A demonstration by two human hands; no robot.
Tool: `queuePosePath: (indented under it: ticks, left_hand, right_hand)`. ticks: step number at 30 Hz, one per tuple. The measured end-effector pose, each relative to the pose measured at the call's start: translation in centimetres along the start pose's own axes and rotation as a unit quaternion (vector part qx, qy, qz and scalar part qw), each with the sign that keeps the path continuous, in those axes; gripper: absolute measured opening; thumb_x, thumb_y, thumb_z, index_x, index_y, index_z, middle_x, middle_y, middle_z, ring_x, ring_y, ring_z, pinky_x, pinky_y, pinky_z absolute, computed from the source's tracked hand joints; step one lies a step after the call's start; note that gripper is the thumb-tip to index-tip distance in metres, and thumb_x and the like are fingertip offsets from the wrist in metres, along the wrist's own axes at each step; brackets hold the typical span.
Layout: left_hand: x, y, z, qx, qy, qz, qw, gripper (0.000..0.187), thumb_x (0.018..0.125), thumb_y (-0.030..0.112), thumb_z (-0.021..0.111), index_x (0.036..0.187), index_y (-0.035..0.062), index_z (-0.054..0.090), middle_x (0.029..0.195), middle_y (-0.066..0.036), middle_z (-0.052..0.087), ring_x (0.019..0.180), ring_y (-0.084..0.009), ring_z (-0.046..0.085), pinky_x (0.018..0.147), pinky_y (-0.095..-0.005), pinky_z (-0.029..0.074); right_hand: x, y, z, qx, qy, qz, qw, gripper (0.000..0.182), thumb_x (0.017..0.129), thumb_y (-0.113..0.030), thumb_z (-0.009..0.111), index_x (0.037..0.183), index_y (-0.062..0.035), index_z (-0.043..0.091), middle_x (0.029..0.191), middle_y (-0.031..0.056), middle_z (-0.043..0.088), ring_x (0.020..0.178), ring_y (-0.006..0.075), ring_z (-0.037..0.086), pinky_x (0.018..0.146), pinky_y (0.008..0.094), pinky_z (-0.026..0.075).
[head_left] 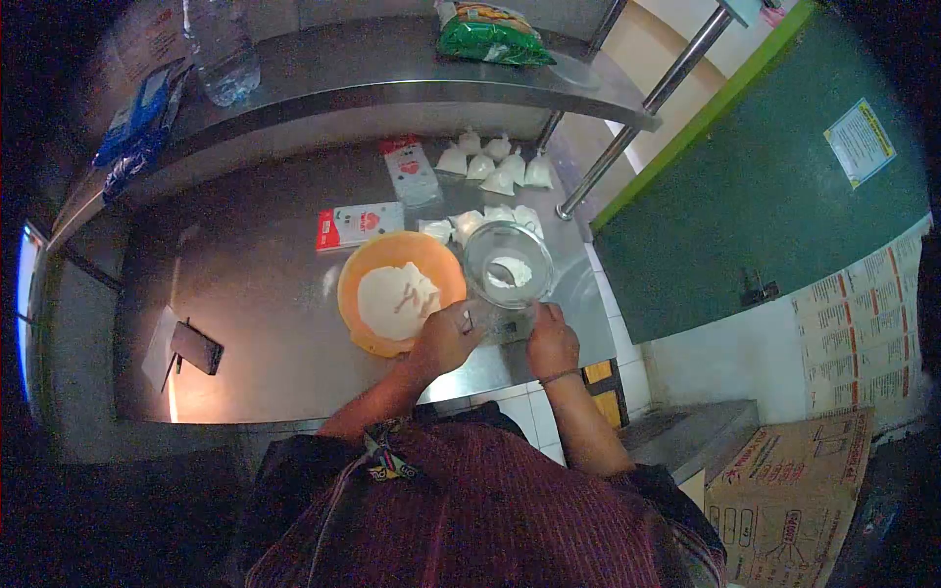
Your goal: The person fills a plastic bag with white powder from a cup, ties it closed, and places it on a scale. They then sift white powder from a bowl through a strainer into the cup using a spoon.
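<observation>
My left hand (449, 338) is closed in front of the orange bowl (355, 286), which holds a heap of white powder (390, 299). My right hand (552, 345) is also closed, just below the clear bowl (545, 260). Between my fingers stretches something thin and see-through, which looks like a clear plastic bag (498, 321); its outline is faint. A smaller mound of white powder (518, 269) lies in the clear bowl, with what seems to be a spoon (503, 273) in it.
Several tied bags of white powder (500, 180) stand behind the bowls, beside two red-and-white packs (359, 224). A dark phone-like object (197, 348) rests at the left of the steel table (265, 294). Overhead, a shelf (363, 95) carries a green packet (493, 39) and a large bottle (223, 54).
</observation>
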State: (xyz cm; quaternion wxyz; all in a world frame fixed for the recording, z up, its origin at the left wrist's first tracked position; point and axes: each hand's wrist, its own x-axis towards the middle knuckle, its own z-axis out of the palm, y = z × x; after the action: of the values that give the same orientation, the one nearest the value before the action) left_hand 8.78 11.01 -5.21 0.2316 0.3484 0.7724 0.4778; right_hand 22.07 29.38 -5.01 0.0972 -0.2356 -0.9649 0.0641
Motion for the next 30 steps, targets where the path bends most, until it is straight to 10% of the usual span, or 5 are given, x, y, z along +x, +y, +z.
queuePosePath:
  ticks: [3, 30]
  left_hand:
    - [0.2, -1.5, 0.6, 0.027, 0.055, 0.109, 0.992, 0.049, 0.091, 0.026, 0.070, 0.133, 0.0014, 0.059, 0.087, -0.019, 0.070, 0.071, -0.0280, 0.068, 0.072, -0.0421, 0.055]
    - [0.4, -0.8, 1.2, -0.034, 0.054, 0.066, 0.996, 0.042, 0.089, 0.020, 0.067, 0.126, 0.0010, 0.060, 0.094, -0.023, 0.066, 0.081, -0.0358, 0.069, 0.074, -0.0463, 0.054]
  right_hand:
    - [0.9, 0.5, 0.2, -0.015, 0.002, 0.010, 1.000, 0.041, 0.086, -0.006, 0.057, 0.127, -0.0090, 0.058, 0.123, 0.0150, 0.061, 0.089, 0.0352, 0.071, 0.076, 0.0467, 0.059]
    - [1.7, 3.4, 1.2, -0.010, 0.015, 0.013, 1.000, 0.046, 0.086, -0.007, 0.056, 0.131, -0.0142, 0.058, 0.119, 0.0129, 0.062, 0.095, 0.0366, 0.068, 0.075, 0.0486, 0.057]
